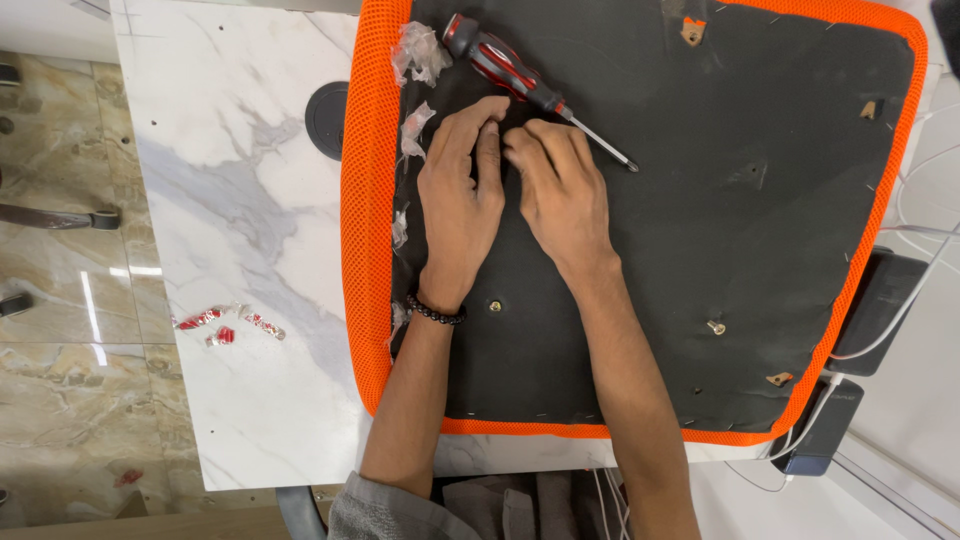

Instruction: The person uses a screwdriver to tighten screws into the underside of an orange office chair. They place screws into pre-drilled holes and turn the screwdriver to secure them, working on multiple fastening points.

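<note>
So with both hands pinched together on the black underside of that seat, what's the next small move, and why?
Probably the right hand reaches for the screwdriver. It lies just beyond the fingertips, unheld, while both that hand and the left hand press at one spot on the seat base. What they pinch is hidden. Screws showing elsewhere in the base suggest fastening work.

White marble-patterned tabletop (235, 250), glossy beige marble floor (50, 300) reflecting light, black round grommet (326, 120)

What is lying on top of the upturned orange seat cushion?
On the seat cushion lie a red-and-black screwdriver and both hands, left hand and right hand, fingertips together. Whatever they pinch is covered by the fingers.
</note>
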